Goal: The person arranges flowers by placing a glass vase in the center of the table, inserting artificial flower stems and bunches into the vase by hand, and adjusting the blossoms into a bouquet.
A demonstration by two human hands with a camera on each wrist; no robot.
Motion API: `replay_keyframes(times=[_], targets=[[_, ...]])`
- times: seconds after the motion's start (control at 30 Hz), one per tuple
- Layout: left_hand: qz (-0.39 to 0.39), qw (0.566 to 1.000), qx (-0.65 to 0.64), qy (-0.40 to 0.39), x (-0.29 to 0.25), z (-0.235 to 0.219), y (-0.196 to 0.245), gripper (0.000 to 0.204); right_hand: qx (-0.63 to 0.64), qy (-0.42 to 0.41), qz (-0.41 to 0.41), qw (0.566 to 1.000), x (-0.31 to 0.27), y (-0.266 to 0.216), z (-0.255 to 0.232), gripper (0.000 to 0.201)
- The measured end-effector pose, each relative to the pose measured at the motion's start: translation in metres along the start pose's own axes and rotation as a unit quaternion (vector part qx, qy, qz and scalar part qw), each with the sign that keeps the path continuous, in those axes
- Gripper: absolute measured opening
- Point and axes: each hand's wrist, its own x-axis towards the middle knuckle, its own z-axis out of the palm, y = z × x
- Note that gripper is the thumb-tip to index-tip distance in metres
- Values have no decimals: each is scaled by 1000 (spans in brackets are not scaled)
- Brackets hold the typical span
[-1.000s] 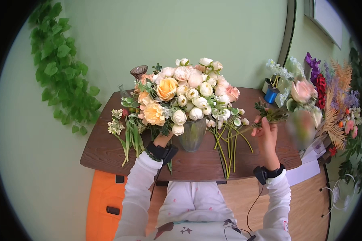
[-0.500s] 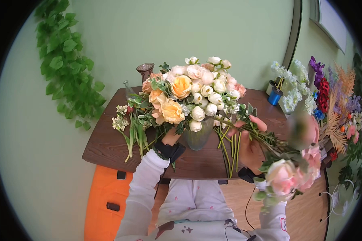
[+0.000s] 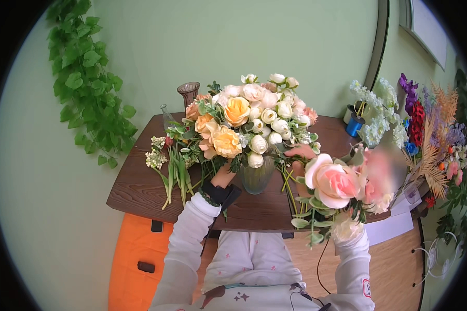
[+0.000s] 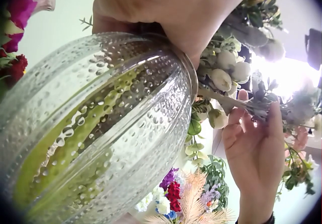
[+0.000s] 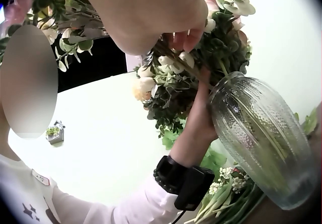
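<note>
A ribbed, dimpled glass vase (image 3: 258, 180) stands on the table, full of white, blush and yellow-orange artificial flowers (image 3: 254, 116). Green stems show through its wall (image 4: 110, 133). My left hand (image 3: 223, 177) grips the vase at its neck, under the blooms; in the left wrist view that hand (image 4: 151, 7) covers part of the rim. With my right hand (image 4: 254, 156) I pinch the stem of a spray of pink roses (image 3: 332, 181). Its blooms hang toward me on the right, hiding much of that hand in the head view. The stem end reaches the vase mouth.
Loose green stems (image 3: 289, 189) lie right of the vase, and tulips (image 3: 174, 173) with white berry sprigs (image 3: 154, 155) lie left. A purple-tinted glass vase (image 3: 188, 93) stands behind. White blossoms in a blue container (image 3: 354, 126) and mixed flowers (image 3: 425, 124) are at the right.
My right hand has brought the pink rose spray leftward from the table's right side, turning its stem toward the vase mouth. My left hand stays at the vase neck.
</note>
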Motion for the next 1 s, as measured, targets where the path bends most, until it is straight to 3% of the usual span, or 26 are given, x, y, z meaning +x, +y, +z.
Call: replay_keyframes(times=[0.03, 0.1, 0.13, 0.17, 0.2, 0.23, 0.3, 0.37, 0.4, 0.43, 0.47, 0.5, 0.53, 0.63, 0.67, 0.7, 0.87, 0.9, 0.97, 1.0], targets=[[2, 1000, -4, -1, -1, -1, 0, 39, -113, 44, -134, 984, 1, 6, 4, 19], [6, 1000, -13, -3, 3, 5, 2, 39, -91, 35, -117, 988, -1, 12, 4, 24], [7, 1000, -18, -3, 1, 0, 0, 38, -139, -52, -189, 971, -1, 37, -8, 35], [9, 1000, -23, -5, 1, 0, 0, 38, -139, -52, -189, 971, 1, 33, -15, 35], [11, 1000, -28, -7, 4, 1, 1, 38, 8, -129, -21, 991, 2, 27, -23, 38], [13, 999, -32, -11, 3, 3, 1, 38, 155, -198, 148, 957, 3, 21, -27, 41], [18, 999, -41, -16, 6, 1, 1, 38, 138, -189, 148, 961, -5, 17, -33, 41], [121, 993, -14, 8, 18, 7, -37, 40, 107, -176, 147, 967, -28, 12, -46, 39], [10, 1000, 20, 14, 6, -2, 14, 43, 91, -171, 147, 970, -4, 16, -43, 38], [-13, 1000, -23, 10, 9, 0, 4, 44, 76, -166, 147, 972, -10, 14, -48, 37], [-50, 994, -92, 10, 11, 4, -7, 43, 60, -160, 146, 974, 32, 15, -18, 37], [-86, 983, -161, 9, 12, 8, -18, 43, 44, -154, 146, 976, 37, 13, -14, 36], [-86, 983, -161, 9, 16, 10, -35, 43, 27, -148, 146, 978, 2, 11, -45, 35], [118, 988, 90, 43, 32, 14, -81, 43, -23, -129, 145, 981, 1, 2, -35, 33], [216, 965, 104, 102, 30, 10, -48, 44, -40, -123, 145, 981, 1, 0, -34, 32], [216, 965, 104, 102, 30, 9, -44, 44, -56, -116, 145, 981, -6, -2, -38, 31], [76, 993, -57, 63, 25, 10, -35, 44, -137, -81, 148, 976, 16, -13, -41, 27], [48, 993, -88, 55, 24, 10, -34, 44, -153, -74, 148, 974, 28, -11, -13, 26], [-10, 988, -149, 40, 21, 10, -34, 44, -184, -60, 147, 970, 31, -13, -14, 25], [-37, 982, -180, 32, 20, 10, -34, 44, -186, -80, 204, 958, 36, -14, -17, 24]])
